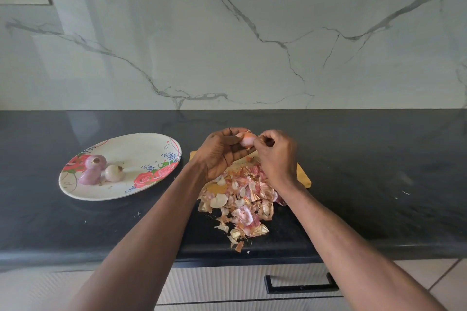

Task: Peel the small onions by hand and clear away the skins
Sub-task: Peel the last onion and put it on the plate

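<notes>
Head view, the only one. Landmark: the wooden cutting board, mostly buried, with only its far-left corner and right edge showing.

The left hand is raised just above the board's far edge, palm turned toward me, its grip curled round a small onion that sits between thumb and fingertips. The right hand meets it from the right; thumb and forefinger close in a tight pinch at the onion's near-right side, on what I read as a flap of skin, though the pinch itself hides the skin edge. I judge the hands work over the board so that loose skin drops onto the heap below rather than onto bare worktop.

Onion orientation: long axis lies roughly level, left to right across the view. A wisp at its upper right looks like the dry tip, so that end points toward the right hand. I cannot see the root end behind the left fingers.

Pile of onion skins: covers the board and spills off its near edge toward me.

Floral plate: well left of the board, holding three peeled onions clustered at its left side, kept apart from the waste. Peeling step in hand; skins not yet cleared.
</notes>
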The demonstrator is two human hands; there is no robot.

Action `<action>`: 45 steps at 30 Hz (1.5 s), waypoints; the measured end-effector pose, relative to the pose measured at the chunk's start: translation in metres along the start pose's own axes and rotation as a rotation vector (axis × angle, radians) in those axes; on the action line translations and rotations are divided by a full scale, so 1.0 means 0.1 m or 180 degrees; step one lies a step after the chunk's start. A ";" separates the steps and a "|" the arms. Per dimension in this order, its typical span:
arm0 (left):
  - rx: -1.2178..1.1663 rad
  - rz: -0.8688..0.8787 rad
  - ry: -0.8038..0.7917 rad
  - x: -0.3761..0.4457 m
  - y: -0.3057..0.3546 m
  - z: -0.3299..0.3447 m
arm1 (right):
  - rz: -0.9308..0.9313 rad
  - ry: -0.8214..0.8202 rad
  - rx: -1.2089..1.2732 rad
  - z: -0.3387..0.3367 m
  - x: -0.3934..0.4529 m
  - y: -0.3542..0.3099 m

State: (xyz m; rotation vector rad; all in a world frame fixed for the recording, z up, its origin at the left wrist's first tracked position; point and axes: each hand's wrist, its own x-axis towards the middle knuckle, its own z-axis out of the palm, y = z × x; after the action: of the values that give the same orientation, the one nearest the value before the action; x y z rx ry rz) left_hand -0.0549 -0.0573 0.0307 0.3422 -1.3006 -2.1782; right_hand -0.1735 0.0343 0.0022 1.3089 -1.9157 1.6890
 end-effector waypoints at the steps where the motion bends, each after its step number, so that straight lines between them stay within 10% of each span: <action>1: -0.0108 -0.0001 -0.0041 -0.01 0.01 0.00 | 0.0103 0.0033 0.0032 -0.01 0.01 0.00; 45: 0.0098 0.0171 0.0378 0.03 -0.04 0.05 | -0.0048 -0.0100 0.0254 -0.05 -0.01 -0.08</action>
State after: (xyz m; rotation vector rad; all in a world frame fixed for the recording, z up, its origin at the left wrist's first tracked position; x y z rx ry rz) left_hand -0.0610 -0.0537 0.0301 0.4371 -1.2643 -2.0629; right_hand -0.1689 0.0396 0.0082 1.3833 -1.8685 1.7645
